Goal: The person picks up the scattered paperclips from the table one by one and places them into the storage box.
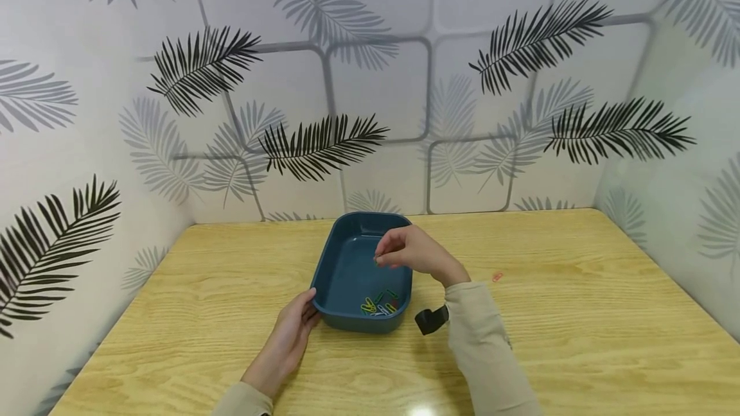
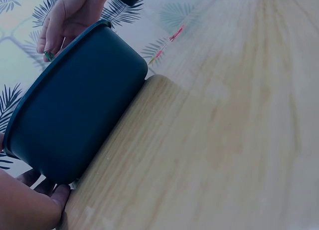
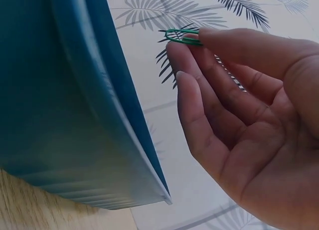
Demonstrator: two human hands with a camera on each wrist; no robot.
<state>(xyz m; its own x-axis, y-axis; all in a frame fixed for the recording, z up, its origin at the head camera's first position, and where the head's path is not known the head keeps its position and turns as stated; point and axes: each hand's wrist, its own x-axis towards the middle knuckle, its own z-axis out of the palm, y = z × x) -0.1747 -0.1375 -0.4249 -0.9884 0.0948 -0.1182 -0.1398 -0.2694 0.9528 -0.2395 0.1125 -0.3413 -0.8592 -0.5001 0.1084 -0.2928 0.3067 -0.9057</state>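
Observation:
A dark blue plastic bin point(image 1: 360, 323) stands on the table. Several coloured paper clips point(image 1: 370, 305), yellow, green, white and reddish, lie loose in its near right corner. Over the bin's right side, my right hand point(image 1: 413, 250) pinches a green paper clip point(image 3: 182, 37) between thumb and fingertips, above the rim. My left hand point(image 1: 291, 332) holds the bin at its near left corner, with the thumb on the rim and the fingers against the outside, low by the table. In the left wrist view the bin's wall point(image 2: 79, 95) hides its inside.
One red paper clip point(image 1: 497, 277) lies on the wooden table point(image 1: 578, 313) to the right of the bin. Behind the table rises a wall point(image 1: 381, 95) with a leaf pattern. A black wrist camera point(image 1: 431, 321) sticks out beside my right sleeve.

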